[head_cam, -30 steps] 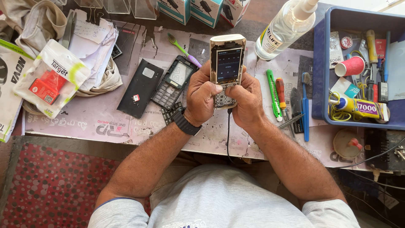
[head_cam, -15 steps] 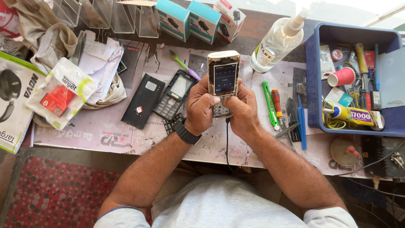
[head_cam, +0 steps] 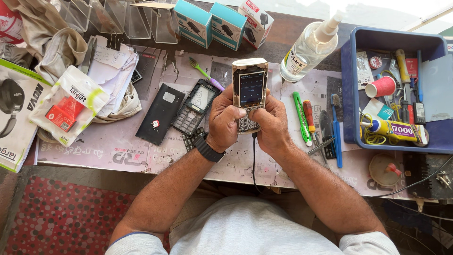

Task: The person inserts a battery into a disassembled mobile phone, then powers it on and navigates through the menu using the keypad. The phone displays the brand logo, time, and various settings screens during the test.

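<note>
A gold keypad phone (head_cam: 250, 88) with a lit screen stands upright over the workbench, held in both hands. My left hand (head_cam: 225, 120) wraps its lower left side and my right hand (head_cam: 271, 122) its lower right, thumbs on the keypad. A black cable (head_cam: 253, 160) hangs from the phone's bottom toward my lap. A black wristband sits on my left wrist. Just left of my left hand lie a disassembled black phone front (head_cam: 194, 107) and a black back cover (head_cam: 160, 113).
Screwdrivers, a green cutter (head_cam: 299, 115) and a blue toothbrush (head_cam: 336, 132) lie right of my hands. A blue tray (head_cam: 350, 85) of tools and glue sits far right, a clear spray bottle (head_cam: 309, 47) behind. Small teal boxes, plastic cases, cloths and packaged items are at the left and back.
The view has shifted slightly; the phone and both hands sit a little lower in frame. My grip on the phone is unchanged.
</note>
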